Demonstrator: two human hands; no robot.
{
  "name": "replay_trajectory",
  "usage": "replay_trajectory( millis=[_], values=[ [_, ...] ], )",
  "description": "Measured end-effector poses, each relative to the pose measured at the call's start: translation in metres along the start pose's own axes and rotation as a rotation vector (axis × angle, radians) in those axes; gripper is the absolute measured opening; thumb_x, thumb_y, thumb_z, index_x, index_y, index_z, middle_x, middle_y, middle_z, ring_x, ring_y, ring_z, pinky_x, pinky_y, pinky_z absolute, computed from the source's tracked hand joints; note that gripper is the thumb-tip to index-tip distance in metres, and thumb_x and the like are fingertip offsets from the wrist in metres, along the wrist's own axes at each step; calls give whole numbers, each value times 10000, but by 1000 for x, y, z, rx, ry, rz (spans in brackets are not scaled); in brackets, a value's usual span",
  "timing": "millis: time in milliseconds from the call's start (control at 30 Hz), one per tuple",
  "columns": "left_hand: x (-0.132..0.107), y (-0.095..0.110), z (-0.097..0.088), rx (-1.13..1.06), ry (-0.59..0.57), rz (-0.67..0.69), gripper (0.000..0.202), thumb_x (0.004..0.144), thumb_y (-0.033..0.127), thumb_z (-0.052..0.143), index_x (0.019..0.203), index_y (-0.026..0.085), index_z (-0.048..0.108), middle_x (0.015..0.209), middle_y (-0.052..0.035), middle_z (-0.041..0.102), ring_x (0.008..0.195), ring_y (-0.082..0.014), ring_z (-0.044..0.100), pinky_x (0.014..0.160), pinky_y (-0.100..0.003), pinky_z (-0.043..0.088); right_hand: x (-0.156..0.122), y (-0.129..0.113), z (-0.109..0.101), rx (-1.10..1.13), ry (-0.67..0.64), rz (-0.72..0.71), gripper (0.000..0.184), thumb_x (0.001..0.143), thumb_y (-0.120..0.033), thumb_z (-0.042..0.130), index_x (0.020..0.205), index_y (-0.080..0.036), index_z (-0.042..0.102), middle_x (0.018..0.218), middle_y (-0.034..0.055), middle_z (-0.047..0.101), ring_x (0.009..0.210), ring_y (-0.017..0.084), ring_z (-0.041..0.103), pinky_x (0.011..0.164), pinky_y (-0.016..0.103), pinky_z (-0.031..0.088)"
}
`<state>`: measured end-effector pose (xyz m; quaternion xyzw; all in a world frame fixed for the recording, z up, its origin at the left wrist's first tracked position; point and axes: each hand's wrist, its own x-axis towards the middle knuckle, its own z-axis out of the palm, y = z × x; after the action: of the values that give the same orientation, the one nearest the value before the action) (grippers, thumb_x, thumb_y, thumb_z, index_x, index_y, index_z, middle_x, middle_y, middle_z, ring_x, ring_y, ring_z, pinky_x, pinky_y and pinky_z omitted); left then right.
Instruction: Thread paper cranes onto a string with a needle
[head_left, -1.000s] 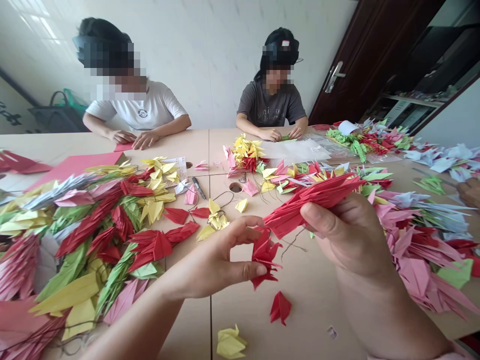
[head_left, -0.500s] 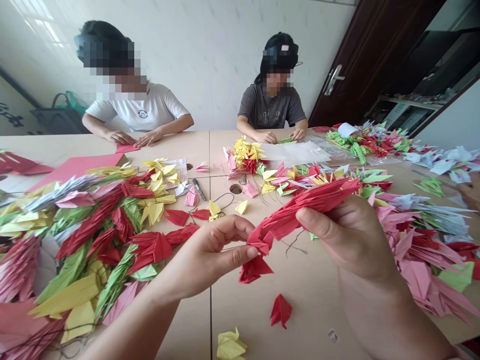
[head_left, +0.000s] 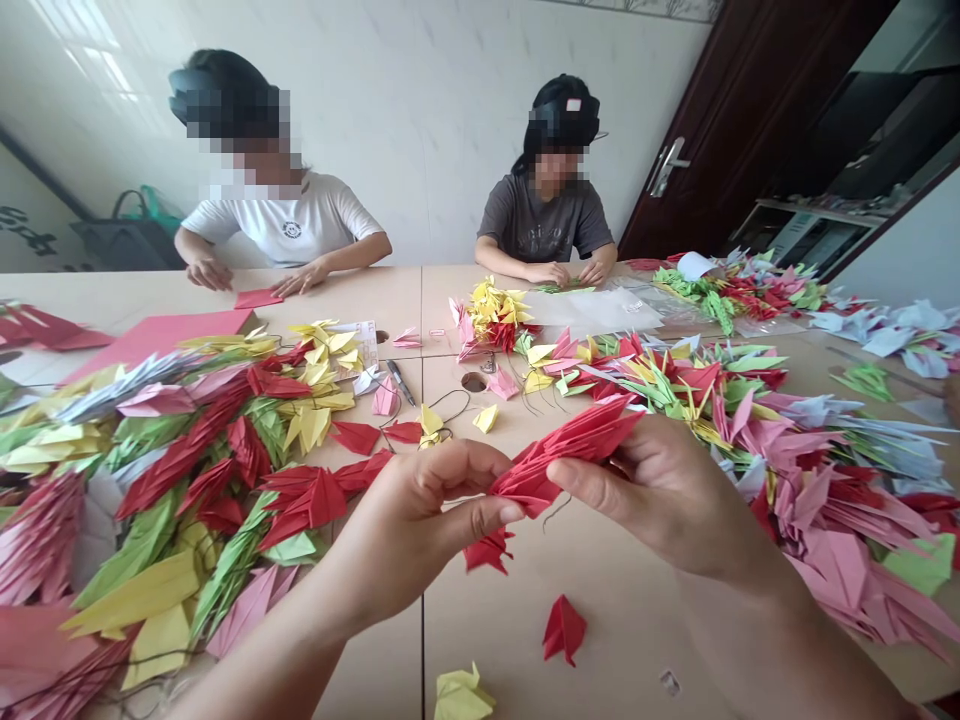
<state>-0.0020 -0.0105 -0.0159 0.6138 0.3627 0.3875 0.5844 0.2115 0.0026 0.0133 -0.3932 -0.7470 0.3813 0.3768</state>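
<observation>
Between my hands, above the table, is a tight stack of red folded paper cranes [head_left: 574,448]. My right hand [head_left: 652,490] wraps round its right part, thumb on the near side. Thumb and fingers of my left hand [head_left: 461,500] pinch the stack's left end. Below my left fingertips hangs another red folded paper piece [head_left: 489,550], and a bit of dark string shows under the stack. On the table beneath lie a loose red folded piece [head_left: 564,630] and a yellow folded piece [head_left: 463,692].
Heaps of coloured folded paper [head_left: 150,450] cover the left side, and more paper cranes [head_left: 832,490] lie right. A pen [head_left: 401,383] rests near a table hole [head_left: 473,382]. Across the table sit two people, one handling a red sheet [head_left: 259,298], the other green paper [head_left: 566,288].
My right hand has moved left, bringing the red stack closer to my left hand, which stays nearly in place. The hanging red piece has shifted slightly left.
</observation>
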Motion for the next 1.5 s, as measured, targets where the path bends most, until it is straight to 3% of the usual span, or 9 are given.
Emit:
replay_trajectory(
  millis=[300, 500, 667, 867, 933, 1067, 1233, 1367, 1500],
  values=[
    [0, -1, 9, -27, 174, 70, 176, 879, 340, 718, 875, 183, 640, 777, -15, 681, 690, -143, 637, 621, -249, 539, 5, 4, 9, 166, -73, 37, 271, 882, -461, 687, 858, -191, 695, 744, 17, 643, 674, 150, 542, 568, 254, 425],
    [-3, -1, 8, 81, 256, 160, 132, 871, 335, 730, 862, 216, 674, 761, 8, 679, 668, -118, 604, 587, -206, 506, 8, 6, 11, 321, -102, 109, 470, 753, -669, 717, 750, -208, 624, 595, -41, 438, 534, 110, 350, 458, 241, 291],
    [-5, 0, 7, 114, 247, 183, 122, 868, 317, 732, 848, 214, 671, 758, 5, 690, 666, -120, 618, 584, -204, 508, 9, 7, 13, 315, -93, 94, 434, 764, -581, 762, 643, -213, 566, 625, -25, 431, 587, 131, 399, 506, 261, 331],
    [-5, 2, 10, -25, 202, 101, 143, 869, 303, 728, 836, 195, 641, 713, 10, 658, 589, -112, 613, 541, -207, 525, 4, 14, 14, 413, -1, -2, 351, 962, -517, 549, 796, -212, 597, 594, -47, 402, 498, 103, 303, 456, 257, 260],
    [-4, 1, 10, -76, 197, 97, 120, 867, 293, 734, 912, 208, 661, 725, 12, 672, 615, -111, 628, 562, -198, 540, 3, 16, 14, 376, 45, 13, 371, 994, -484, 504, 756, -206, 564, 580, -51, 381, 496, 104, 300, 456, 261, 250],
    [-3, -4, 12, -72, 222, 163, 326, 872, 266, 734, 1192, 292, 675, 777, 18, 722, 668, -99, 651, 586, -161, 541, 2, 14, 12, 291, 42, 28, 423, 1007, -482, 478, 689, -203, 502, 566, -53, 373, 502, 104, 313, 464, 266, 253],
    [-3, -3, 12, -58, 218, 122, 265, 863, 283, 746, 1125, 279, 712, 871, -2, 770, 769, -124, 696, 664, -171, 577, 3, 11, 12, 253, -26, 0, 457, 1009, -508, 456, 674, -200, 497, 579, -48, 392, 522, 103, 335, 490, 268, 265],
    [-5, 0, 12, -65, 248, 113, 246, 873, 291, 735, 1111, 260, 682, 823, -6, 739, 750, -130, 669, 636, -177, 562, 4, 9, 15, 361, -52, 10, 454, 902, -622, 574, 740, -198, 580, 588, -51, 400, 522, 102, 327, 474, 255, 260],
    [-6, -1, 14, -52, 208, 81, 334, 886, 360, 714, 1189, 260, 615, 777, -3, 688, 632, -114, 595, 528, -179, 518, 6, 5, 19, 337, -104, 75, 365, 838, -543, 709, 773, -187, 660, 649, -17, 529, 585, 123, 454, 517, 251, 370]
  ],
)
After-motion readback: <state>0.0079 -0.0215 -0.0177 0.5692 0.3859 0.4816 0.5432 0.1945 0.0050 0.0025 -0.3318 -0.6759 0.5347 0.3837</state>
